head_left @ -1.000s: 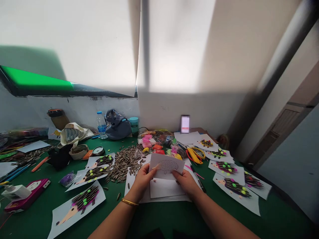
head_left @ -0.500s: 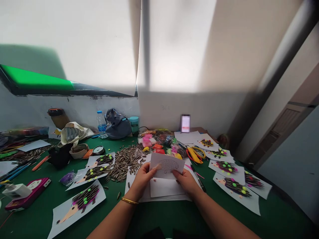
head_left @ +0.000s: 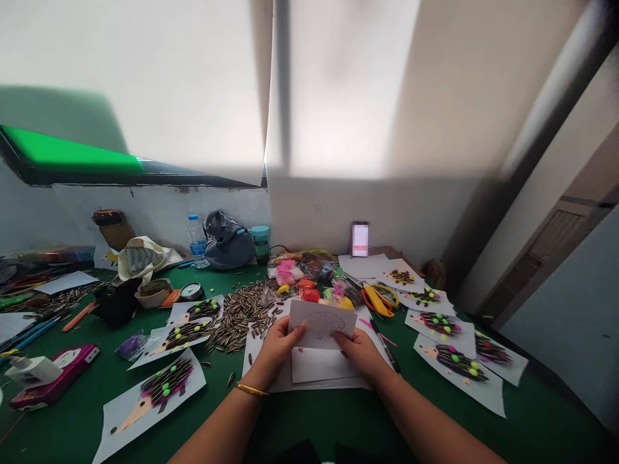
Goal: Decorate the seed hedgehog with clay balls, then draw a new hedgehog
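Note:
A white card (head_left: 322, 322) with a rounded, scaly outline drawn on it is held up between my hands. My left hand (head_left: 280, 341) pinches its left edge, thumb on the front, a gold bangle on the wrist. At the card's right edge, my right hand (head_left: 362, 348) grips with the thumb across the front. Below it lie white sheets (head_left: 324, 368) on the green table. A pile of striped sunflower seeds (head_left: 239, 316) spreads just left of the sheets. Bags of coloured clay (head_left: 304, 283) sit behind the card.
Finished hedgehog pictures lie at the left (head_left: 159, 399) and right (head_left: 459, 370). Yellow-handled scissors (head_left: 380, 301) and a pen (head_left: 391, 356) are right of the sheets. A phone (head_left: 360, 240) leans on the wall. Behind stand a blue bag (head_left: 229, 245) and a bottle (head_left: 196, 243).
The held card has moved slightly down and left and its tilt has changed a little. Both hands keep their hold on it.

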### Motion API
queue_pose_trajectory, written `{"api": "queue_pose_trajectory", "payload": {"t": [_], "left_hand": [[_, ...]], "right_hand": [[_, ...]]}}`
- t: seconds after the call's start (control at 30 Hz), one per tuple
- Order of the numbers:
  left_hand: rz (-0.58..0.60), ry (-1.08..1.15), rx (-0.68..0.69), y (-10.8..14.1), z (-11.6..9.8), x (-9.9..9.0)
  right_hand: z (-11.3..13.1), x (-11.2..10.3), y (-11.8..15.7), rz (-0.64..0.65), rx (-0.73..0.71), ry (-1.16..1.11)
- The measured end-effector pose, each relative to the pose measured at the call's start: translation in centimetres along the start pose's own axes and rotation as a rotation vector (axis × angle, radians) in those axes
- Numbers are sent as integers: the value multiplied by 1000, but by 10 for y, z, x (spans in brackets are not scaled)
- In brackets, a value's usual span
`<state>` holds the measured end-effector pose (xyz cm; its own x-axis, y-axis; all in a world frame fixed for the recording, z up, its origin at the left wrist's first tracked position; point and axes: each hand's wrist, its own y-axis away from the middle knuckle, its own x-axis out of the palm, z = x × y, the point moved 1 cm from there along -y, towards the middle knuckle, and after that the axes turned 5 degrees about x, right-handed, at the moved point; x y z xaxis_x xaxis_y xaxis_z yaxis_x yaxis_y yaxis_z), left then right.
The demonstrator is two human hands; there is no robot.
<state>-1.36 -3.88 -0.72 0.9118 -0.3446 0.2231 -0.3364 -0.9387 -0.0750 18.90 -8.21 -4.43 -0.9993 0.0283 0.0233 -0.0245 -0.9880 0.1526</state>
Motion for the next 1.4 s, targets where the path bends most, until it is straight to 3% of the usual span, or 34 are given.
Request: {"api": "queue_pose_trajectory", "payload": {"t": [0.53,0.9,1.1,1.4], "left_hand": [[-10,46,-50,0,2,0],[-92,60,-76,0,5,-1],[-14,55,-76,2,1,2],[-51,0,-80,0,6,1]], "right_hand": [[9,4,7,59,-50,70],[6,4,4,93,-78,128],[9,3,7,19,-33,108],[7,3,5,51,-33,83]]}}
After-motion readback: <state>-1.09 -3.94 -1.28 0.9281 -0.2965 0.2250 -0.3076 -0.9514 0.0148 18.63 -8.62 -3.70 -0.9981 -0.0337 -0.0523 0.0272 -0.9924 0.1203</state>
